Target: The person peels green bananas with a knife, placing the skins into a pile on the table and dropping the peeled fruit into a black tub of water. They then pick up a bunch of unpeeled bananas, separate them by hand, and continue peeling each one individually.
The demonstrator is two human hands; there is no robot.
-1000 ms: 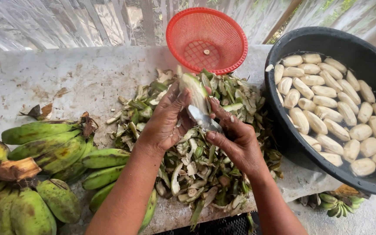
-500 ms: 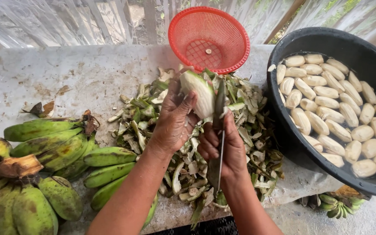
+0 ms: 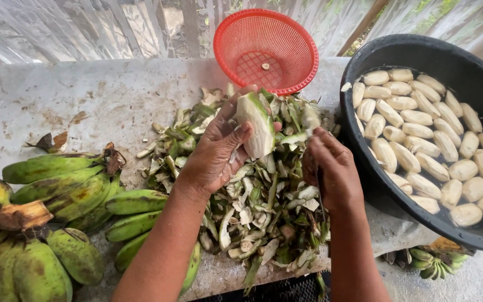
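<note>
Over a stained grey tabletop (image 3: 74, 100), heaped with green peelings (image 3: 252, 212). Left hand (image 3: 219, 154) gripping a half-peeled banana (image 3: 257, 126); right hand (image 3: 331, 170) closed around a knife (image 3: 308, 120) against it. Black tub (image 3: 364, 67) at right edge, red basket (image 3: 266, 50) behind, unpeeled bunches (image 3: 57, 190) left. Bare tabletop far left.

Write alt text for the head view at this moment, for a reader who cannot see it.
A left hand holds a partly peeled green banana over a heap of green peelings while the right hand grips a knife against it. Unpeeled green bananas lie left; a black tub of peeled bananas sits right, a red basket behind.
</note>
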